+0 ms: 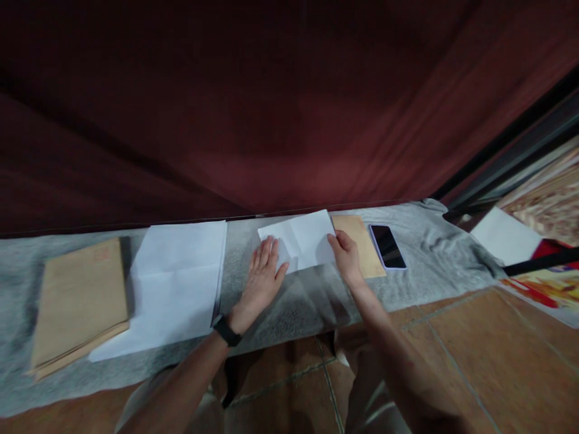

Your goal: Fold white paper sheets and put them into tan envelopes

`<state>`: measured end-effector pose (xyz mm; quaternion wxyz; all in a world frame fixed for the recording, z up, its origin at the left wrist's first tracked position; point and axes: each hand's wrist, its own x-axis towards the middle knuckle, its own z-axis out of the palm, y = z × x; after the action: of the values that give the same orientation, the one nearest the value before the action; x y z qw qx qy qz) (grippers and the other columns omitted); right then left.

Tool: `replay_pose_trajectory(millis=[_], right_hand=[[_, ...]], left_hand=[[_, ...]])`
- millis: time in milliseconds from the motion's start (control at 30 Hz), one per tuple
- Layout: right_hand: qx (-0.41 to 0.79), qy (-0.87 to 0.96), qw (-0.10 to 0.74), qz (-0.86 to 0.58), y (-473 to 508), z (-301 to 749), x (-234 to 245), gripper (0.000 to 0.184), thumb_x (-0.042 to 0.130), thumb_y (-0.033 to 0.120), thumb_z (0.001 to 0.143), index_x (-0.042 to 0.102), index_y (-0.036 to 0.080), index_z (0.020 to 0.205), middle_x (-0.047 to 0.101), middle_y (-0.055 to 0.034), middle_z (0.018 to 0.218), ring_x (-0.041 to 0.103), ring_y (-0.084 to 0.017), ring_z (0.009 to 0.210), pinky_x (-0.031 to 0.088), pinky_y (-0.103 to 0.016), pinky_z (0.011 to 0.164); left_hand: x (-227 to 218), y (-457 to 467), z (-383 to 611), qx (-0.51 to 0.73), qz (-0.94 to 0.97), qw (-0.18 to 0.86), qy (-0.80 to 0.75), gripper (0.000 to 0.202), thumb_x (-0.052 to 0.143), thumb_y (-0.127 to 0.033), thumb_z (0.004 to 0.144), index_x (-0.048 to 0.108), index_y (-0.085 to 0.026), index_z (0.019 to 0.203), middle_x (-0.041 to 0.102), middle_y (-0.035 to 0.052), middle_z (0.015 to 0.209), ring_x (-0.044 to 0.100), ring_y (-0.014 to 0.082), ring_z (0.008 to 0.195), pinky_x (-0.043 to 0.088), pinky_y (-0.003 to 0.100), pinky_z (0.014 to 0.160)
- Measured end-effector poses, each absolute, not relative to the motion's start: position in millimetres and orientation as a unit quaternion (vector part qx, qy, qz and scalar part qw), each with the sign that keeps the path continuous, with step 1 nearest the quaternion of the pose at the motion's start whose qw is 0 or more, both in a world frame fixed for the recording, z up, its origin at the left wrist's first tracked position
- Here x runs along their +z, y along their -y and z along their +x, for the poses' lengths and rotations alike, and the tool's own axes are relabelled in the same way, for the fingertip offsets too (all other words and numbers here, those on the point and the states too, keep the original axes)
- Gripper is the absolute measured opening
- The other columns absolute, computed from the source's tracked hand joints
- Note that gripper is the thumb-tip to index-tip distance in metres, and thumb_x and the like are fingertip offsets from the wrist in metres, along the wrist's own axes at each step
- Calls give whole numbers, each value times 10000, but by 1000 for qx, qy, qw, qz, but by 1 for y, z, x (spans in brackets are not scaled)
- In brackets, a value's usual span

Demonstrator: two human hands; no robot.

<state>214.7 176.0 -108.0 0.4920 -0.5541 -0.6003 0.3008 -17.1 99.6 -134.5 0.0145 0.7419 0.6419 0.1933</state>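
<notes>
A folded white sheet of paper [301, 239] lies on a grey cloth [294, 301] spread on the floor. My left hand [261, 278], with a black band at the wrist, rests flat on the sheet's left part, fingers stretched out. My right hand [346, 256] pinches the sheet's right edge between thumb and fingers. Just right of that hand lies a brown envelope [362, 244], partly under the hand. A dark phone [388, 246] lies beside the envelope.
A stack of white sheets [176, 283] and a pile of brown envelopes [79, 301] lie on the cloth at the left. A dark red curtain [271, 108] hangs behind. Brown floor tiles [474, 349] are at the right, with another white sheet [504, 235] and colourful printed material [543, 283].
</notes>
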Motion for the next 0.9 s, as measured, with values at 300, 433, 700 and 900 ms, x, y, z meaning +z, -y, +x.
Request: replay_pose_trajectory(millis=[300, 433, 700, 900], right_hand=[[96, 854, 321, -399, -132, 208, -93, 372, 382, 277, 1067, 707, 245, 1244, 717, -71, 1285, 637, -214, 1227, 490, -392, 1090], [48, 935, 199, -288, -114, 182, -106, 314, 480, 192, 1038, 692, 237, 1266, 735, -67, 1250, 683, -194, 1106, 525, -346, 1022], [73, 966, 138, -206, -88, 166, -108, 187, 566, 191, 1001, 678, 192, 1151, 758, -74, 1039, 699, -191, 893, 543, -314, 821], [192, 924, 176, -280, -95, 172, -110, 265, 479, 326, 1056, 713, 201, 1057, 771, -62, 1029, 712, -186, 941, 538, -311, 868]], left_hand=[[-106, -113, -44, 432, 621, 51, -652, 548, 297, -407, 1074, 275, -257, 1600, 297, 100, 1684, 300, 217, 1546, 325, 446, 1255], [-107, -119, -52, 462, 627, 135, -613, 481, 323, -431, 1067, 507, -226, 1460, 527, 99, 1539, 479, 214, 1438, 365, 439, 1230], [-135, -112, -33, 187, 808, 171, -532, 561, 389, -452, 1047, 407, -216, 1556, 299, 108, 1683, 218, 260, 1572, 246, 486, 1271], [-151, -101, -22, 91, 834, 67, -540, 562, 410, -400, 1042, 381, -214, 1572, 307, 124, 1677, 195, 318, 1573, 203, 581, 1261]])
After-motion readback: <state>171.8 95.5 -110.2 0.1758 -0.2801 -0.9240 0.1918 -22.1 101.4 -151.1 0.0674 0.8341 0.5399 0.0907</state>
